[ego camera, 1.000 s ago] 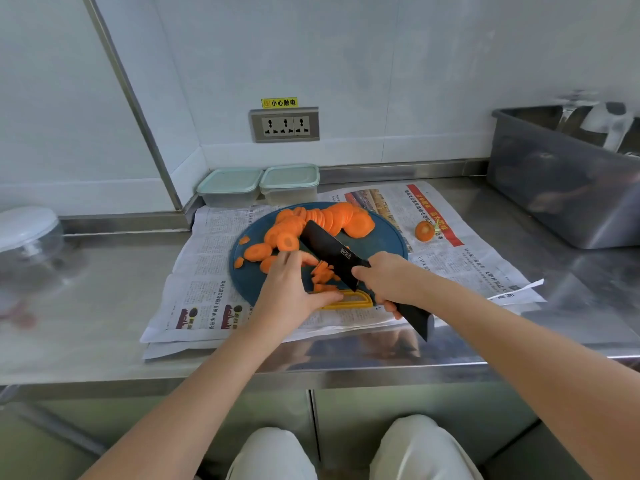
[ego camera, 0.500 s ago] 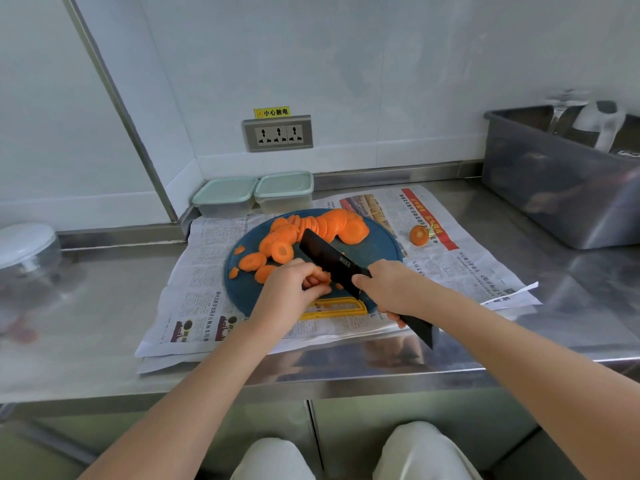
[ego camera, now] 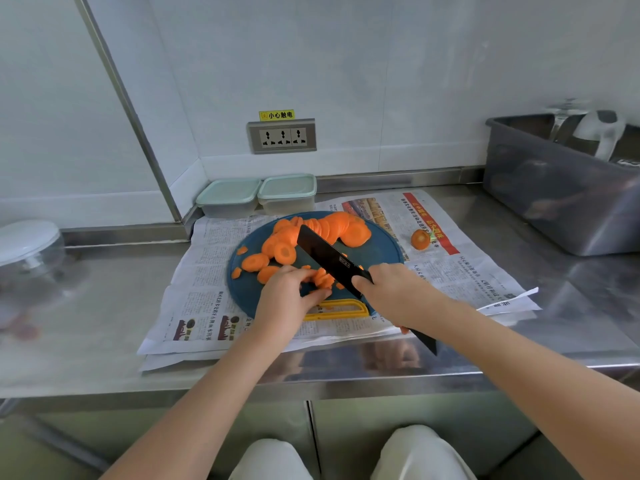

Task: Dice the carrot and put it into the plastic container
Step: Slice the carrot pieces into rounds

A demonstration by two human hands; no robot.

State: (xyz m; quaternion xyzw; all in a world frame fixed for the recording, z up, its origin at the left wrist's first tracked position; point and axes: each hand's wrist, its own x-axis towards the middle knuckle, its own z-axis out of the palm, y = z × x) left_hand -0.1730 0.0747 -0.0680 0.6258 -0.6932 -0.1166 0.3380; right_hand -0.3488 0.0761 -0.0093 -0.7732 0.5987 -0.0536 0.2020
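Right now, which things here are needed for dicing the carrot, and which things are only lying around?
For the job: knife, gripped by the right hand; carrot slices, some held by the left hand; cutting board; plastic containers, lids on.

Lying about: carrot end; newspaper; wall socket; grey bin; lidded bowl.

newspaper on steel counter | wall socket | grey tub right | clear lidded bowl left
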